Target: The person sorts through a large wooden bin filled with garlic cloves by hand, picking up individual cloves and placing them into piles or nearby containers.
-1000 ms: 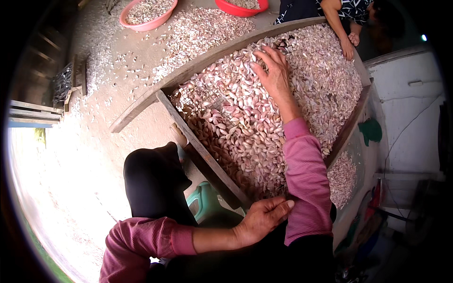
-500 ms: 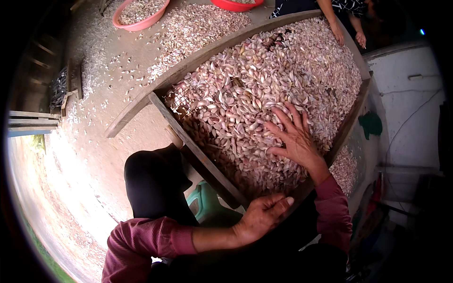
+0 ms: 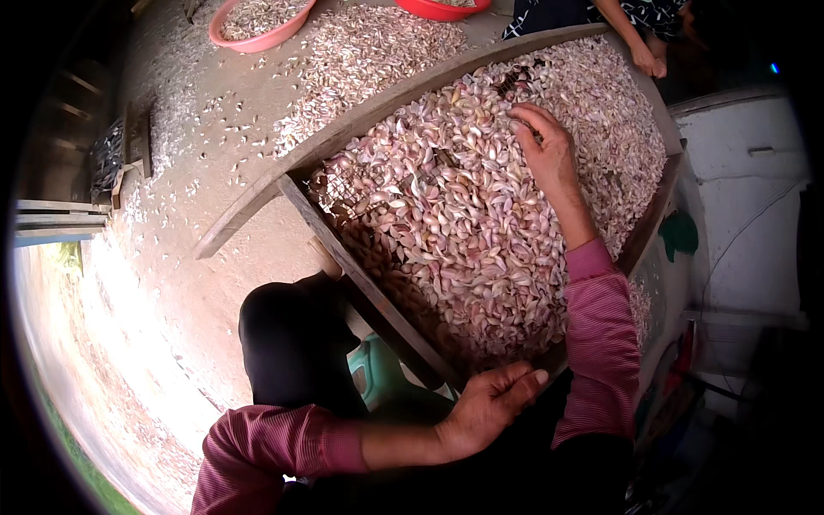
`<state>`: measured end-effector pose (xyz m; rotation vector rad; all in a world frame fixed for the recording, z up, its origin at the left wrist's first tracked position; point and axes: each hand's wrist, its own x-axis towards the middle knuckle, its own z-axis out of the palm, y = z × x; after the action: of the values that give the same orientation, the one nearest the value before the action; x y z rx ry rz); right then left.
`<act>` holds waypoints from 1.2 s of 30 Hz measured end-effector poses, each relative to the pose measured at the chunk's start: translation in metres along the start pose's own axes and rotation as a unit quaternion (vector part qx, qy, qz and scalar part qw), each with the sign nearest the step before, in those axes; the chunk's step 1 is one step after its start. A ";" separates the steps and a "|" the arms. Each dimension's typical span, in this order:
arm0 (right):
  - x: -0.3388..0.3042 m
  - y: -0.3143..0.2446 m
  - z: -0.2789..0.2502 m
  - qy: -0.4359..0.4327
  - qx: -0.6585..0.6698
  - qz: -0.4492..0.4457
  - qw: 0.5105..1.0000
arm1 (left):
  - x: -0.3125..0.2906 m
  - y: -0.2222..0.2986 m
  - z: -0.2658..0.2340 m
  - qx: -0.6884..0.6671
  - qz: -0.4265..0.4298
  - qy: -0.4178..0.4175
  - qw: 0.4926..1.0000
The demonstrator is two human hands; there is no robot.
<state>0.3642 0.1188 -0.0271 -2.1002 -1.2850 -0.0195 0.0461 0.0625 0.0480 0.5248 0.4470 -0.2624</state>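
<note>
A wooden-framed tray (image 3: 343, 276) with a mesh bottom holds a thick layer of pinkish-white garlic cloves (image 3: 463, 215). Over the far middle of the cloves, my right hand (image 3: 549, 154) reaches with bent fingers, the thumb a little apart; its fingertips touch the cloves, and I see nothing gripped. At the tray's near corner my left hand (image 3: 489, 410) is closed, thumb pressed to the curled fingers. What those fingers hold, if anything, is hidden. Bare mesh shows through at the tray's left corner.
Another person's hand (image 3: 648, 58) is at the tray's far right edge. Cloves lie heaped on the floor (image 3: 378, 43) beyond, beside a pink basin (image 3: 257, 41) and a red basin (image 3: 442, 9). A green plastic stool (image 3: 378, 369) stands below the tray by my dark-clothed knee (image 3: 292, 343).
My right hand has moved away from me across the cloves, its spread fingers now drawn closer together. My left hand stays at the near corner. The other person's hand has pulled back off the cloves.
</note>
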 end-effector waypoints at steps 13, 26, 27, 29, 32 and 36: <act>0.034 -0.035 0.129 0.084 -0.089 0.041 0.992 | -0.011 -0.012 -0.005 0.021 0.072 0.007 0.997; -0.077 -0.095 -0.012 -0.185 0.077 -0.012 0.980 | -0.001 -0.024 0.004 0.053 0.046 0.000 0.998; -0.076 -0.078 -0.027 -0.125 0.041 -0.004 0.991 | -0.002 -0.024 0.004 0.056 0.046 -0.002 0.997; -0.072 -0.050 -0.043 -0.054 -0.033 0.018 0.998 | -0.002 -0.026 0.004 0.062 0.047 -0.006 0.997; -0.057 -0.030 -0.033 -0.055 -0.097 0.025 0.993 | 0.000 -0.028 0.003 0.071 0.019 0.007 0.997; -0.037 -0.023 0.004 -0.087 -0.186 -0.056 0.977 | 0.009 -0.032 0.000 0.077 0.044 0.020 0.996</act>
<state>0.3253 0.0992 -0.0306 -2.3822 -1.6059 -0.1369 0.0425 0.0348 0.0302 0.6998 0.4443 -0.2029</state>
